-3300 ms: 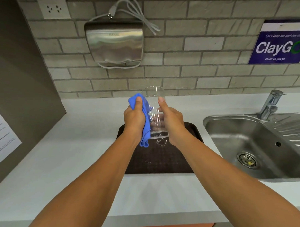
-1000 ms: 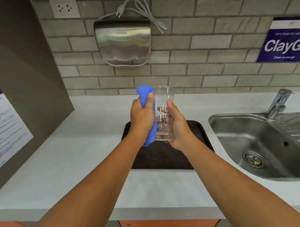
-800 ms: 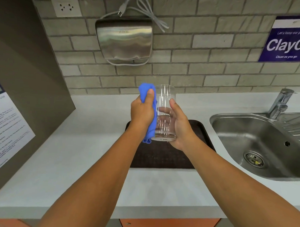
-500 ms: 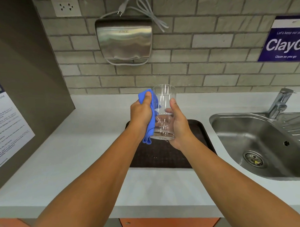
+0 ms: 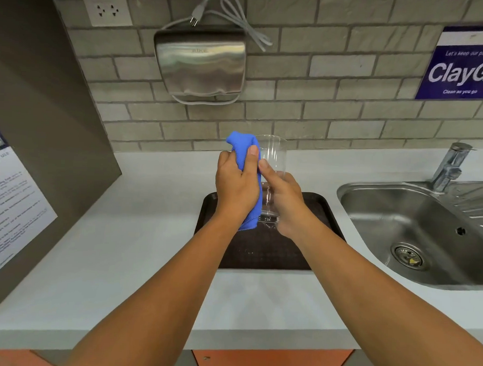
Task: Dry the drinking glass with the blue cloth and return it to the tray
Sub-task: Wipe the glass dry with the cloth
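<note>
A clear drinking glass (image 5: pixel 274 156) is held upright in the air above a dark brown tray (image 5: pixel 271 249) on the counter. My right hand (image 5: pixel 284 203) grips the glass around its lower half. My left hand (image 5: pixel 236 186) holds a bunched blue cloth (image 5: pixel 240 145) pressed against the glass's left side. The cloth sticks up above my left thumb and hangs below my palm. The base of the glass shows between my two hands.
A steel sink (image 5: pixel 414 232) with a tap (image 5: pixel 449 166) lies to the right of the tray. A steel wall unit (image 5: pixel 200 63) with a loose cord hangs on the brick wall behind. A dark panel (image 5: pixel 44 137) bearing a paper notice stands at the left.
The blue cloth has slid up along the glass's left side, its bunched end now level with the rim. My right hand has shifted its grip round the lower glass.
</note>
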{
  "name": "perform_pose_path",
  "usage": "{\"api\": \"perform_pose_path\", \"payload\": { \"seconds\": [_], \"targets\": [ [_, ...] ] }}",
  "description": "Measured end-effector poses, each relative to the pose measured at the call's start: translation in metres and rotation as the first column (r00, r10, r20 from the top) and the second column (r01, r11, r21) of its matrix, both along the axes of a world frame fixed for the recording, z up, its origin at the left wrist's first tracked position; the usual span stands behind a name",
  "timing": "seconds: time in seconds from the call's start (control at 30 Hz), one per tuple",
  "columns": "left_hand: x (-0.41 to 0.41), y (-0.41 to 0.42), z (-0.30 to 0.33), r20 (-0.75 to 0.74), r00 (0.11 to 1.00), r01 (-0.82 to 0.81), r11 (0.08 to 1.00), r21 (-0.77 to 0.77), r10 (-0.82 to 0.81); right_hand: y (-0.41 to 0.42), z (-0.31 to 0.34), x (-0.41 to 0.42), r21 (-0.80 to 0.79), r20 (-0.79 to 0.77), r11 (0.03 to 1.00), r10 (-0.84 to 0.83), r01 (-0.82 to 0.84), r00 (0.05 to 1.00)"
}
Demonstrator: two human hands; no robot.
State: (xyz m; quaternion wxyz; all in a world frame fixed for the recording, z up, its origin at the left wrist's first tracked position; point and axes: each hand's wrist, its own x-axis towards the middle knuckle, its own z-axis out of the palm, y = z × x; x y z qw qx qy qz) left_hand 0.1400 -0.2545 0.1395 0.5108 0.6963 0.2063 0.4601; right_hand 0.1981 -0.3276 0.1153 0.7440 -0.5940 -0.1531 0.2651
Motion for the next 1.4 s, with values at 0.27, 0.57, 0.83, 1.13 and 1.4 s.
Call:
{"api": "perform_pose_path", "payload": {
  "seconds": [0.27, 0.57, 0.83, 1.13, 1.4],
  "targets": [
    [-0.005, 0.022, 0.004, -0.237, 0.961, 0.002, 0.859, -0.511, -0.143, 0.000, -0.003, 0.000, 0.086, -0.153, 0.984, 0.166, -0.154, 0.974],
    [-0.003, 0.021, -0.001, -0.166, 0.984, -0.004, 0.908, -0.419, -0.072, 0.003, 0.001, -0.002, -0.057, 0.071, 0.998, 0.037, -0.033, 0.997],
    [-0.003, 0.004, -0.005, -0.075, 0.997, -0.033, 0.997, -0.067, 0.028, 0.003, 0.005, -0.002, -0.052, 0.040, 0.999, 0.008, -0.006, 0.999],
    [-0.006, 0.022, 0.007, -0.211, 0.970, 0.004, 0.879, -0.476, -0.119, -0.002, 0.005, -0.005, 0.020, -0.024, 0.994, 0.104, -0.104, 0.994],
    [-0.004, 0.017, 0.001, -0.099, 0.993, 0.028, 0.959, -0.281, -0.058, -0.004, 0.006, -0.003, -0.039, 0.002, 0.997, 0.068, -0.068, 0.998]
  ]
}}
